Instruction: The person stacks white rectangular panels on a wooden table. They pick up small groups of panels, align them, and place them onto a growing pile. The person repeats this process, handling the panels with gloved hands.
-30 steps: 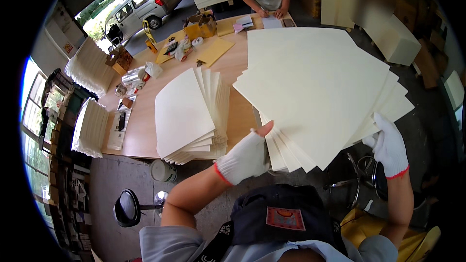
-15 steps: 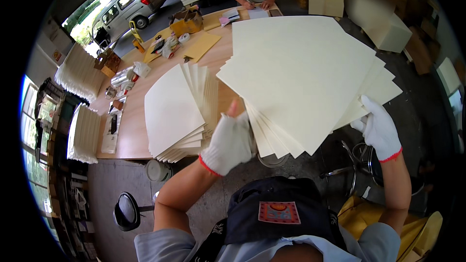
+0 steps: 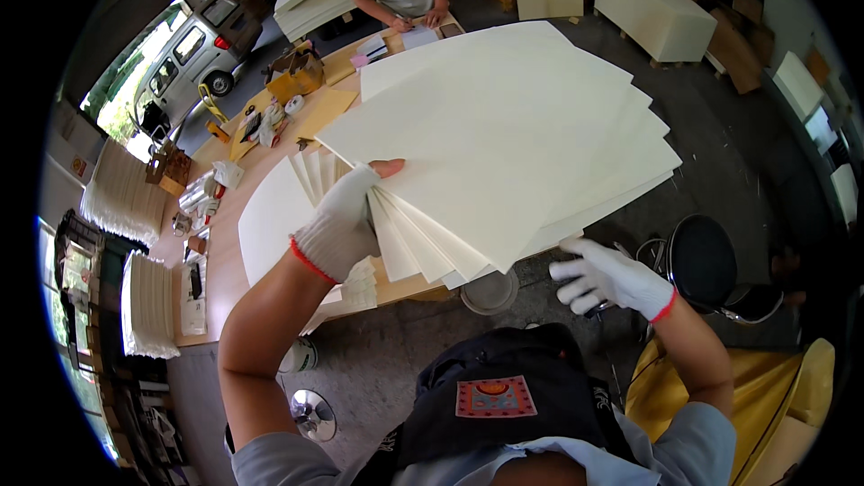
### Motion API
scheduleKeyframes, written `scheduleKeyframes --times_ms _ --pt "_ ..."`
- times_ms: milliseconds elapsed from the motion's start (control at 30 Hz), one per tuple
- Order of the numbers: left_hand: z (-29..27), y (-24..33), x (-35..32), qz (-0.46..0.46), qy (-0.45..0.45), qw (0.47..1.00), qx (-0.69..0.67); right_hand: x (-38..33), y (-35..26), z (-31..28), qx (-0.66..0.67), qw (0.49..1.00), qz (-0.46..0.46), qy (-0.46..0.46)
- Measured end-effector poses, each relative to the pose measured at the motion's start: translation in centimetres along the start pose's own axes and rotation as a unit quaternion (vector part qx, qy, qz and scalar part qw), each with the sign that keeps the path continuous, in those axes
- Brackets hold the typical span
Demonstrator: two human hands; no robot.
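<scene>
- Head view: my left hand (image 3: 337, 225) grasps the fanned sheets (image 3: 504, 144) by their left edge, thumb on top, above the table (image 3: 225, 283).
- My right hand (image 3: 621, 281) holds nothing, fingers spread near their lower edge; I can't tell if a fingertip touches.
- I'd judge them light, fairly stiff, prone to sliding and creasing; best gripped at opposite edges.

head: left fisheye, head-worn | faces down, forward | near hands (image 3: 337, 227) (image 3: 621, 283) | table (image 3: 225, 238) beyond

Room between hands (image 3: 616, 281) under fanned sheets (image 3: 504, 144), stool (image 3: 702, 261) rightward
</scene>
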State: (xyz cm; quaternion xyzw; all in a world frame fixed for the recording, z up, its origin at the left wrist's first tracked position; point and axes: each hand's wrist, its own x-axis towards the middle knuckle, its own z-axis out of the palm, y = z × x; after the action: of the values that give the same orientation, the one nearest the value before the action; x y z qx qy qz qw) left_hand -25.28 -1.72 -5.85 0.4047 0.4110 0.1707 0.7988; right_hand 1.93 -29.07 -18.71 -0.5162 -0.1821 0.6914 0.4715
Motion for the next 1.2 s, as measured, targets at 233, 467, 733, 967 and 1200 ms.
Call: scheduleKeyframes --times_ms 233,467,733,967,1200 --pt "0.5 0.9 -1.4 0.126 0.026 0.991 -0.022 1.7 -2.8 3.4 0.097 0.966 -0.206 0.121" --pt "-6.2 1.6 -2.6 0.220 0.034 0.968 -0.112 4.0 -9.3 6.6 0.087 0.982 -0.166 0.003" --pt "-13.5 -0.3 -9.3 0.398 0.099 0.898 -0.158 4.8 -7.2 14.1 -0.285 0.937 -0.041 -0.199" --pt "-22.5 -8.4 -7.5 0.466 0.216 0.831 -0.214 7.2 -4.0 19.0 -0.413 0.869 -0.002 -0.272" --pt "-31.7 -18.7 0.6 0.309 0.355 0.796 -0.381 8.5 -2.1 18.9 -0.411 0.875 0.028 -0.254"
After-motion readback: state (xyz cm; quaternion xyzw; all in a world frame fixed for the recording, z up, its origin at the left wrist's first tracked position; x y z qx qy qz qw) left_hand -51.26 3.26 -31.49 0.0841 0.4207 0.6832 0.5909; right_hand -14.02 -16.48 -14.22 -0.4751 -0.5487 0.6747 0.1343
